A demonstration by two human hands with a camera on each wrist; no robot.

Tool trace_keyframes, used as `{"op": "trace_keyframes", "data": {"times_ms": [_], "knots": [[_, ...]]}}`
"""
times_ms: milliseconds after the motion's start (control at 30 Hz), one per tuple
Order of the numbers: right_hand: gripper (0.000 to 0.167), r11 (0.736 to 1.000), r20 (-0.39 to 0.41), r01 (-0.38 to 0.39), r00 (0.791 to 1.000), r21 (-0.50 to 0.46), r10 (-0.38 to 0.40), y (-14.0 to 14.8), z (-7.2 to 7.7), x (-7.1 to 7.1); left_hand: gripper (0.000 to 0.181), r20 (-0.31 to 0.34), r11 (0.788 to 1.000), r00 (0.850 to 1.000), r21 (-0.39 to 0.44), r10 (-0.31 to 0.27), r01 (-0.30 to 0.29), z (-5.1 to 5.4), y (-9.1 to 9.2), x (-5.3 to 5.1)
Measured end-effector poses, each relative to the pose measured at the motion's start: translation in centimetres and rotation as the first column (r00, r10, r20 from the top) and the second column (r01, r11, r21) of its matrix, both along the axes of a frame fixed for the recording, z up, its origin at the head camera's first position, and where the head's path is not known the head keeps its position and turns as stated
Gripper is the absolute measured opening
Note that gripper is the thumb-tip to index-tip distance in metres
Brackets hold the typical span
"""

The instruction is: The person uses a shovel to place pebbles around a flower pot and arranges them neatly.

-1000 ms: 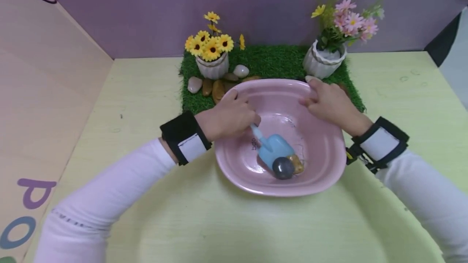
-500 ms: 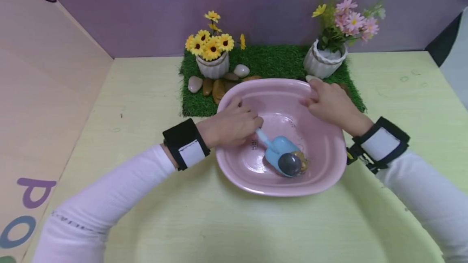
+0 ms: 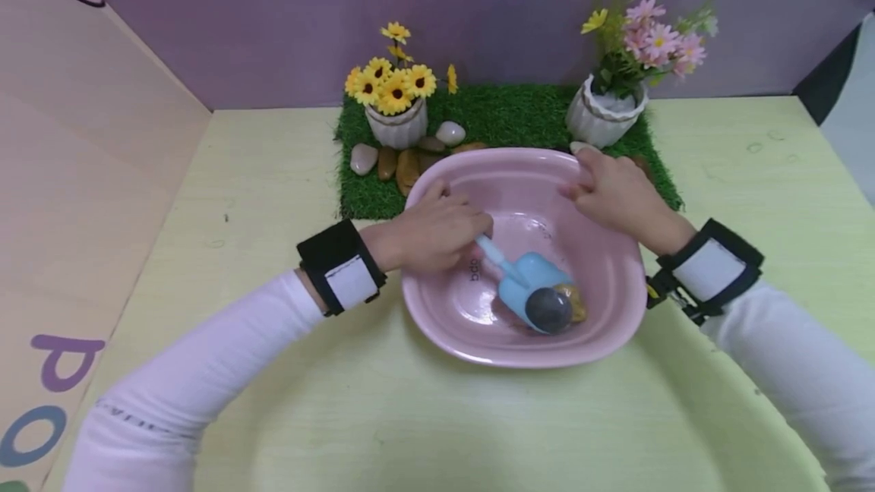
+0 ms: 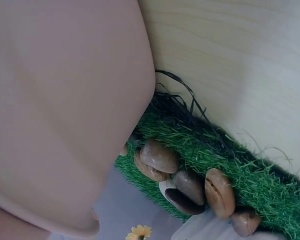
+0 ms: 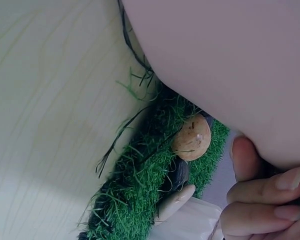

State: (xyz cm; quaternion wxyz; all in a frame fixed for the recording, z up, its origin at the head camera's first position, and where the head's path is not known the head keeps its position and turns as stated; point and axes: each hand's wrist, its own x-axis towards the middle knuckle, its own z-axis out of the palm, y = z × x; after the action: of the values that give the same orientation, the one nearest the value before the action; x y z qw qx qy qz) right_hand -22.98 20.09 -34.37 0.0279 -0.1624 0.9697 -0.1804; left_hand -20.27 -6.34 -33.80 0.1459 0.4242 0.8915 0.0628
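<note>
My left hand [image 3: 443, 230] grips the handle of a light blue toy shovel [image 3: 533, 279] inside a pink plastic basin [image 3: 472, 351]. At the shovel's front edge sits a round dark grey stone [image 3: 549, 311], with a yellow-brown stone [image 3: 575, 302] beside it; whether either lies fully in the scoop I cannot tell. My right hand [image 3: 618, 200] holds the basin's far right rim, its curled fingers [image 5: 257, 192] visible in the right wrist view. From the left wrist camera, the basin's outer wall [image 4: 65, 100] hides most of the left hand and all of the shovel.
Behind the basin lies a strip of artificial grass [image 3: 513, 112]. On it stand a pot of yellow flowers [image 3: 399, 126] and a pot of pink flowers [image 3: 604, 116]. Several pebbles [image 3: 408, 168] lie near the left pot. A purple backdrop [image 3: 273, 29] rises behind the pale wooden table [image 3: 342, 424].
The left hand has moved the shovel to the right across the basin floor, and the dark grey and yellow-brown stones have shifted right with it. My right hand has stayed at the rim.
</note>
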Motion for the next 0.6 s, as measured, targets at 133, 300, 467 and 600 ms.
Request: {"op": "trace_keyframes", "data": {"times_ms": [133, 300, 467, 600], "knots": [[0.026, 1.0, -0.007, 0.004, 1.0, 0.006, -0.004, 0.04, -0.04, 0.03, 0.016, 0.04, 0.999, 0.999, 0.043, 0.006, -0.007, 0.09, 0.02, -0.06], [0.025, 1.0, -0.013, 0.002, 1.0, 0.008, -0.002, 0.07, -0.1, 0.03, 0.015, 0.09, 0.996, 0.996, 0.087, 0.016, -0.024, 0.35, -0.03, -0.04], [0.025, 1.0, -0.015, -0.002, 1.0, 0.009, 0.002, 0.07, -0.14, 0.0, 0.015, 0.115, 0.992, 0.993, 0.119, 0.02, -0.034, 0.6, -0.18, -0.05], [0.025, 1.0, -0.023, -0.006, 1.0, 0.014, 0.006, 0.07, -0.16, -0.06, 0.013, 0.11, 0.989, 0.994, 0.141, 0.022, -0.037, 0.88, -0.34, -0.24]]}}
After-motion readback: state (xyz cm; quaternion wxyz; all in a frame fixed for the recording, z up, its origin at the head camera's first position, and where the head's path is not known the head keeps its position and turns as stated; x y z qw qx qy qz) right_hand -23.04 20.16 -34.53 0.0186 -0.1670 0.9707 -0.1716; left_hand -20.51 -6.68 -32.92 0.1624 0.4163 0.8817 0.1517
